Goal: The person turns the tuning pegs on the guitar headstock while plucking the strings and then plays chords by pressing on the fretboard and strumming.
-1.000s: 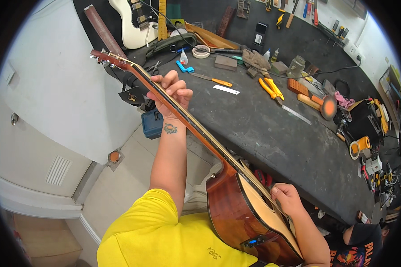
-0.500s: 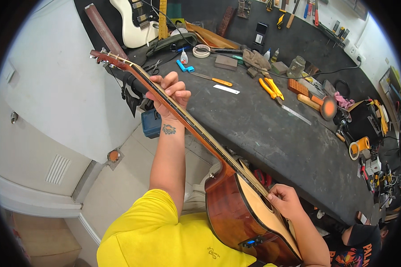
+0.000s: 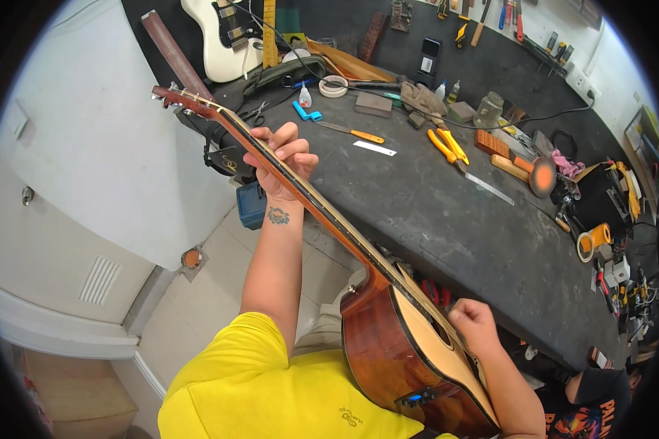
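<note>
An acoustic guitar [image 3: 381, 333] with reddish-brown sides and a pale top rests across my lap, its neck slanting up to the far left. My left hand [image 3: 284, 155] is wrapped round the neck near the headstock [image 3: 187, 101], fingers curled over the strings. Beside the sound hole, my right hand [image 3: 474, 324] is closed just off the strings, thumb against the curled fingers. Whether anything is pinched there is hidden. On the guitar's side a small panel [image 3: 416, 399] glows blue.
A dark workbench [image 3: 417, 197] carries yellow-handled pliers [image 3: 447, 146], an orange-handled knife [image 3: 366, 137], a blue string winder [image 3: 306, 112], a steel ruler [image 3: 488, 188] and tape [image 3: 334, 86]. A white electric guitar [image 3: 223, 40] stands behind. Another person [image 3: 593, 399] is at lower right.
My right hand has lifted slightly away from the strings and its fingers have curled tighter. My left hand keeps its place on the neck. The whole view has shifted slightly.
</note>
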### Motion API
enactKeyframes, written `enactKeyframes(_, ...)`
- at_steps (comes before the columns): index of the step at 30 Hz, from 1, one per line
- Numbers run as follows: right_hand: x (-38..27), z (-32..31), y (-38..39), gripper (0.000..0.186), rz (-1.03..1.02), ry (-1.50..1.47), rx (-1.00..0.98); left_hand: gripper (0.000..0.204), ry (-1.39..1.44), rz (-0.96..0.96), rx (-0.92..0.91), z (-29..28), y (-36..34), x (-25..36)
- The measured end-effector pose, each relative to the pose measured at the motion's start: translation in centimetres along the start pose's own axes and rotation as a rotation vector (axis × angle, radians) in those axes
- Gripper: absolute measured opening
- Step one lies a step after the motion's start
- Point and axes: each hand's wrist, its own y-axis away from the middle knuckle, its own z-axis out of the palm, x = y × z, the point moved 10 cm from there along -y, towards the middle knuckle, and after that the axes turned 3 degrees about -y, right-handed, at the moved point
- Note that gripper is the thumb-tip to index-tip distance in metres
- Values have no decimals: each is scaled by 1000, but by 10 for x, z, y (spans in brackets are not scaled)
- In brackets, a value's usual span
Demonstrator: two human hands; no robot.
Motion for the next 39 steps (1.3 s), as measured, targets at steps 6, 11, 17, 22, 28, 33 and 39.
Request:
enactKeyframes(6, -3, 17, 1, 22, -8, 267, -13, 38, -10, -3, -20, 1, -1, 3)
enactKeyframes(11, -12, -2, 2, 27, -162, 351, 113, 39, -12, -13, -13, -2, -4, 1)
enactKeyframes(17, -12, 4, 1, 27, -93, 302, 69, 39, -60, 58, 18, -3, -3, 4)
enactKeyframes(22, 0, 11, 1, 22, 6, 215, -11, 40, 10, 64, 22, -5, -9, 6)
enactKeyframes(28, 0, 11, 1, 21, 26, 131, -31, 40, -28, 86, 17, -4, -8, 5)
enactKeyframes(33, -4, 12, 6, 24, -26, 91, -30, 41, -71, 48, -33, 1, -5, 5)
enactKeyframes(39, -10, 14, 3, 22, -142, -91, -74, 40, -275, -28, 107, 11, 1, 10)
